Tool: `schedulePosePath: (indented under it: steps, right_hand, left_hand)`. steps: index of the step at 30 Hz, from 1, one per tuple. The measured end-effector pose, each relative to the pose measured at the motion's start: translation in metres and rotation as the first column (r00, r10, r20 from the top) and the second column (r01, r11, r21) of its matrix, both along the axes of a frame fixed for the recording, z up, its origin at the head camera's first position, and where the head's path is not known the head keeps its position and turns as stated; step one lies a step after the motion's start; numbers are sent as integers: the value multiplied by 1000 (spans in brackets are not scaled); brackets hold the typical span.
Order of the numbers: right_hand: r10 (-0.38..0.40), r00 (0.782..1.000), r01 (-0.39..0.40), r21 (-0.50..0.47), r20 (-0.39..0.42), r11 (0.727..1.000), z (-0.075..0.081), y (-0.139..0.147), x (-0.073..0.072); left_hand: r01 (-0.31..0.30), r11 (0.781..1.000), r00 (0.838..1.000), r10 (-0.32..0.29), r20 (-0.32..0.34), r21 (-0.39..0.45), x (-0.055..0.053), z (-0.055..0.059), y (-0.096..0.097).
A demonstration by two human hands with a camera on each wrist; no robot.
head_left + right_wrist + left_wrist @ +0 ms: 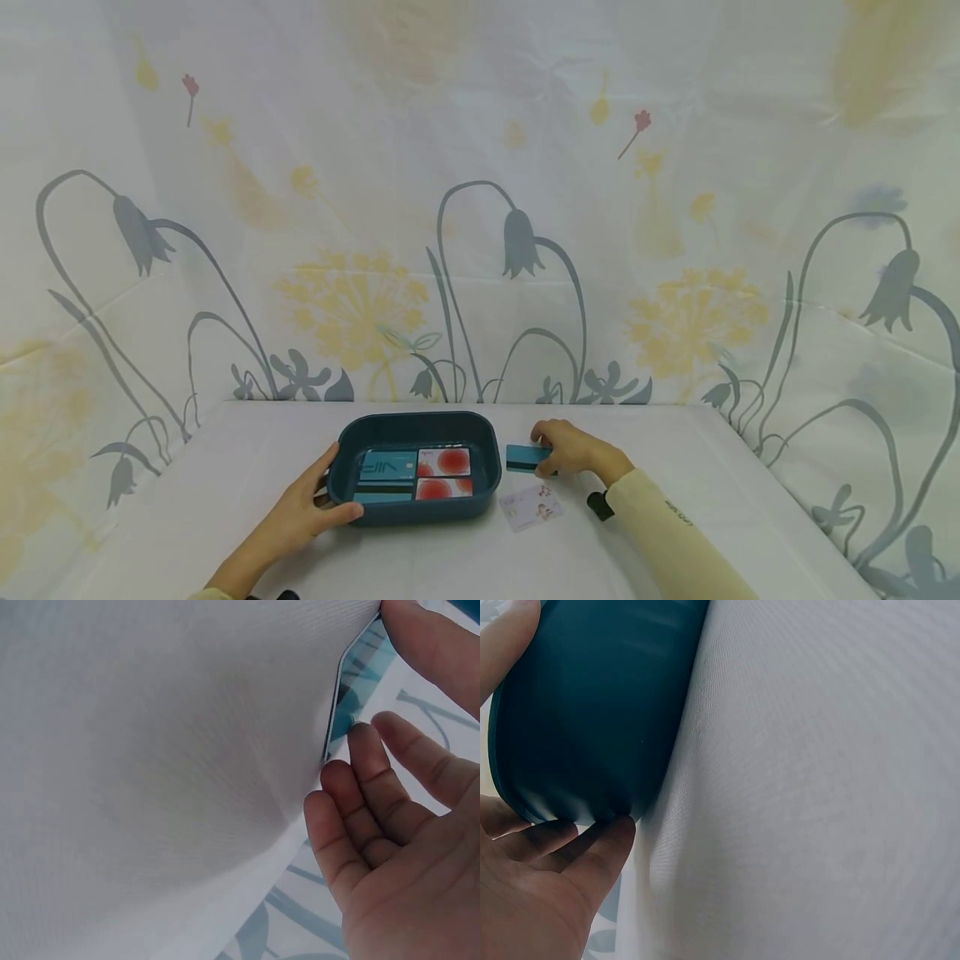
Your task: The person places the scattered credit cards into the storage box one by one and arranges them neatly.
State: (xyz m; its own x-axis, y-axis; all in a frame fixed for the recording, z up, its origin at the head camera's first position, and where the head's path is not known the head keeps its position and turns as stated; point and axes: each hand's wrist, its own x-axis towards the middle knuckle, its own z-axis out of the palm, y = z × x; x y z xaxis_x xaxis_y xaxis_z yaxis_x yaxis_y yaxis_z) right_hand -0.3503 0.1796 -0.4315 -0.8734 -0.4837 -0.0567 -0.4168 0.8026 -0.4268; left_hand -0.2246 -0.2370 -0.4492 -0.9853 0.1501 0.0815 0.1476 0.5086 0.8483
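A dark teal rectangular box [415,514] sits on the table, with several cards lying inside it. My left hand [303,502] grips its left end, thumb on the near side and fingers around the far side; the left wrist view shows the box's outer wall [600,712] between thumb and fingers. To the right of the box is a blue card [525,457] with a dark stripe. My right hand [572,450] pinches that card by its right part, between thumb and fingers. In the right wrist view the card's edge [334,705] is close against the white cloth.
A pale card with a pink pattern [531,507] lies just nearer than the blue one, by the box's right side. Inside the box are blue cards [386,465] and white-and-red cards [444,462]. Behind the white table [637,546] hangs a flower-printed curtain [480,292].
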Motion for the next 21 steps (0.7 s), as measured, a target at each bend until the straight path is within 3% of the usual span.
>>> schedulePosePath:
  steps: [8, 21]
  right_hand:
    - [-30, 999, 30, -8, 11, 1000, -2, 3, 0]
    - [0, 1000, 0, -31, -2, 1000, -5, 7, 1]
  left_hand:
    - [-1, 1000, 1000, 1, 8, 6, -1, -1, 0]
    - [7, 1000, 1000, -7, 0, 13, -1, -1, 0]
